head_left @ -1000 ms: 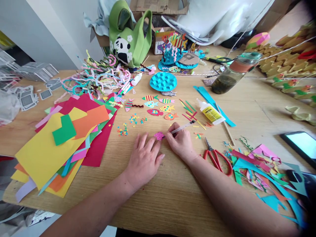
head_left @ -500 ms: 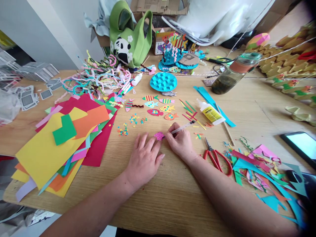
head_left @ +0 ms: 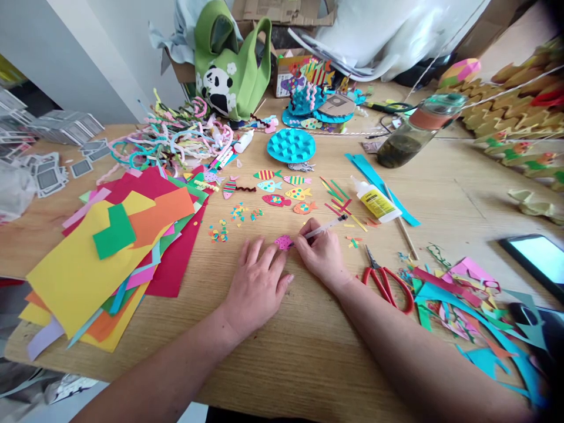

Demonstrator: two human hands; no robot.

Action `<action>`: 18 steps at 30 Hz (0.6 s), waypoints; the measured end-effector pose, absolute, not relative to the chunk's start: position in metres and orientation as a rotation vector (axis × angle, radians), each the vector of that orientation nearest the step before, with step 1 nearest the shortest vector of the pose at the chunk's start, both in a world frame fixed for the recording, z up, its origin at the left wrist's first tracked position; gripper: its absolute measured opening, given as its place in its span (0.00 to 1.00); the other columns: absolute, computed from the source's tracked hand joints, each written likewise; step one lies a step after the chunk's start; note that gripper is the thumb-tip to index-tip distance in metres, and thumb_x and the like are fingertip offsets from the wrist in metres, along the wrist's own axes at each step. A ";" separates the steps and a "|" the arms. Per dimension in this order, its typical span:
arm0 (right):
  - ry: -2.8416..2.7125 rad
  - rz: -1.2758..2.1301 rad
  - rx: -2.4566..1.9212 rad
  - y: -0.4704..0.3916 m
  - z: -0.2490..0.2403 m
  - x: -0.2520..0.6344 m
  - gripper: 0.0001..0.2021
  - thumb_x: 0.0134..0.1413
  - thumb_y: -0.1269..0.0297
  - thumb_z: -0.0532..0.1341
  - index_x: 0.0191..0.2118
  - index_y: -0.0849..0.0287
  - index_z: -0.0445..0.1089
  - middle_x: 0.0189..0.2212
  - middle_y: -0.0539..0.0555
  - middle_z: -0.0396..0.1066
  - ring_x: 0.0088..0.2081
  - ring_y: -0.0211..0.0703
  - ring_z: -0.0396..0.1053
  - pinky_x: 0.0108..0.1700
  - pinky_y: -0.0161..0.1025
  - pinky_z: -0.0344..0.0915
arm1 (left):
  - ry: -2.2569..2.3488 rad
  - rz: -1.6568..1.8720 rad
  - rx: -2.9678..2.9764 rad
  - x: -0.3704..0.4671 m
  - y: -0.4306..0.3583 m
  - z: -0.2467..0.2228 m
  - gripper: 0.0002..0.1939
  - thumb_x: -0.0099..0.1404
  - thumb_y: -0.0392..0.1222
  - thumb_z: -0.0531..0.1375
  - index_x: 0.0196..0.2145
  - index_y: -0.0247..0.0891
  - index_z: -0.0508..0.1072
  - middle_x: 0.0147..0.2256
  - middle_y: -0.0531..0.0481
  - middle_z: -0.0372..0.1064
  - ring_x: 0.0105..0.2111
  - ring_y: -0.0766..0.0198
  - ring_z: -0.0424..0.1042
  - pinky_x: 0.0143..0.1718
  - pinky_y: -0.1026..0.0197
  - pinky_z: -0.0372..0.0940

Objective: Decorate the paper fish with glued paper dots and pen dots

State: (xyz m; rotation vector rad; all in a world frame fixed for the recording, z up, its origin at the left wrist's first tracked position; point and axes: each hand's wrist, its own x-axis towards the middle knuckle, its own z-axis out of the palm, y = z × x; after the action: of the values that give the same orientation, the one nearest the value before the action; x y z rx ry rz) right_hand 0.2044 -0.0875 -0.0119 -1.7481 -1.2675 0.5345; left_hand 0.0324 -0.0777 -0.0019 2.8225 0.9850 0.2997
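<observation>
A small purple-pink paper fish point(head_left: 282, 242) with dark dots lies flat on the wooden table. My left hand point(head_left: 256, 281) rests palm down with fingers spread, its fingertips at the fish's lower edge. Pinched in my right hand point(head_left: 321, 251) is a pen point(head_left: 326, 225) with a pale barrel and dark end, its tip at the fish's right side. Beyond my hands lie several finished-looking paper fish, among them a red one point(head_left: 276, 200) and an orange one point(head_left: 305, 207). Tiny paper dots point(head_left: 218, 232) sit left of the purple fish.
Coloured paper sheets point(head_left: 88, 264) are stacked at left. Red-handled scissors point(head_left: 383, 282), paper scraps point(head_left: 476, 311) and a phone point(head_left: 535, 261) lie at right. A glue bottle point(head_left: 376, 201), a blue bumpy disc point(head_left: 291, 146) and a drink bottle point(head_left: 414, 132) stand or lie farther back.
</observation>
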 end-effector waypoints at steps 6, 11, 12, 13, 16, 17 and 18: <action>-1.266 0.527 -1.744 -0.087 -0.012 0.204 0.05 0.45 0.65 0.55 0.23 0.54 0.57 0.14 0.45 0.59 0.17 0.35 0.56 0.21 0.33 0.51 | 0.982 0.286 2.816 0.032 -0.077 -0.002 0.23 0.71 0.48 0.52 0.58 0.34 0.66 0.57 0.43 0.64 0.60 0.43 0.54 0.63 0.37 0.49; -1.259 0.526 -1.748 -0.086 -0.011 0.204 0.05 0.45 0.65 0.55 0.23 0.54 0.57 0.14 0.45 0.59 0.17 0.35 0.57 0.21 0.33 0.52 | 0.987 0.289 2.816 0.033 -0.077 -0.003 0.22 0.71 0.48 0.52 0.58 0.34 0.66 0.57 0.44 0.64 0.61 0.44 0.53 0.63 0.38 0.48; -1.258 0.526 -1.749 -0.086 -0.011 0.204 0.05 0.45 0.65 0.55 0.23 0.54 0.57 0.14 0.45 0.59 0.17 0.35 0.57 0.21 0.33 0.52 | 0.988 0.289 2.815 0.033 -0.077 -0.003 0.22 0.71 0.48 0.52 0.58 0.34 0.66 0.57 0.44 0.64 0.61 0.44 0.53 0.63 0.38 0.48; -1.259 0.526 -1.749 -0.086 -0.011 0.204 0.05 0.45 0.65 0.55 0.23 0.54 0.56 0.14 0.45 0.59 0.17 0.35 0.56 0.21 0.33 0.52 | 0.987 0.289 2.815 0.033 -0.077 -0.002 0.22 0.71 0.48 0.52 0.58 0.34 0.66 0.57 0.44 0.64 0.61 0.44 0.53 0.63 0.38 0.48; -1.269 0.533 -1.747 -0.087 -0.012 0.204 0.05 0.45 0.65 0.55 0.23 0.54 0.56 0.14 0.44 0.59 0.17 0.35 0.56 0.21 0.33 0.51 | 0.985 0.283 2.813 0.033 -0.077 -0.002 0.23 0.71 0.48 0.52 0.58 0.34 0.66 0.57 0.43 0.64 0.60 0.44 0.54 0.63 0.38 0.48; -1.270 0.536 -1.746 -0.087 -0.012 0.204 0.05 0.45 0.65 0.55 0.23 0.54 0.57 0.14 0.44 0.59 0.17 0.35 0.56 0.21 0.33 0.51 | 0.987 0.283 2.812 0.033 -0.077 -0.002 0.23 0.71 0.48 0.52 0.58 0.34 0.66 0.57 0.43 0.64 0.60 0.44 0.54 0.63 0.38 0.49; -1.268 0.536 -1.746 -0.087 -0.012 0.204 0.05 0.45 0.65 0.55 0.23 0.54 0.57 0.14 0.44 0.59 0.17 0.35 0.56 0.21 0.33 0.51 | 0.988 0.282 2.810 0.033 -0.077 -0.002 0.22 0.71 0.48 0.52 0.58 0.34 0.66 0.57 0.43 0.64 0.60 0.44 0.54 0.63 0.38 0.49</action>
State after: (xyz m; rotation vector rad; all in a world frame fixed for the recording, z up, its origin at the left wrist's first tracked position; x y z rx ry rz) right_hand 0.2045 -0.0870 -0.0121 -1.7462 -1.2677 0.5360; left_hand 0.0326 -0.0774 -0.0017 2.8104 0.9878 0.2824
